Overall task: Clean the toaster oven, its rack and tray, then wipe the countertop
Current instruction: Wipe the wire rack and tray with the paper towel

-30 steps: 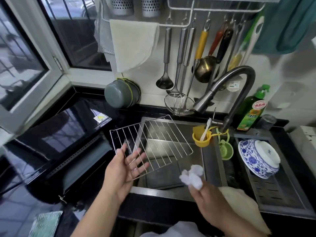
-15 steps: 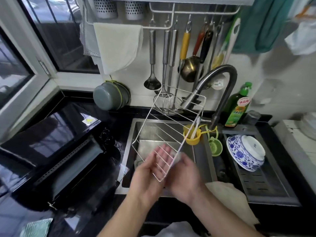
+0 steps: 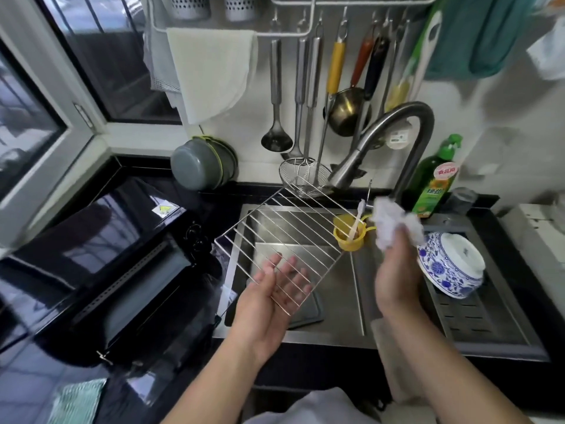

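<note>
My left hand (image 3: 269,289) is palm up over the sink (image 3: 336,335), and the near corner of the wire rack (image 3: 287,228) lies on its spread, straight fingers. The rack hangs tilted above the basin. My right hand (image 3: 397,276) is off to the right of the rack, apart from it, and grips a crumpled white paper wad (image 3: 393,221). A dark tray (image 3: 308,316) lies in the basin under the rack. The black toaster oven (image 3: 91,255) stands on the black countertop (image 3: 24,377) at the left.
A curved faucet (image 3: 400,117) arches over the sink. A yellow cup (image 3: 350,240), a blue-and-white bowl (image 3: 449,267) and a green detergent bottle (image 3: 437,182) stand right of the rack. Utensils hang on the wall. A grey pot (image 3: 195,166) leans behind the oven. A green cloth (image 3: 76,402) lies bottom left.
The rack has dropped from a steep tilt to a flatter one. My right hand has left the rack and moved right and up with the white wad.
</note>
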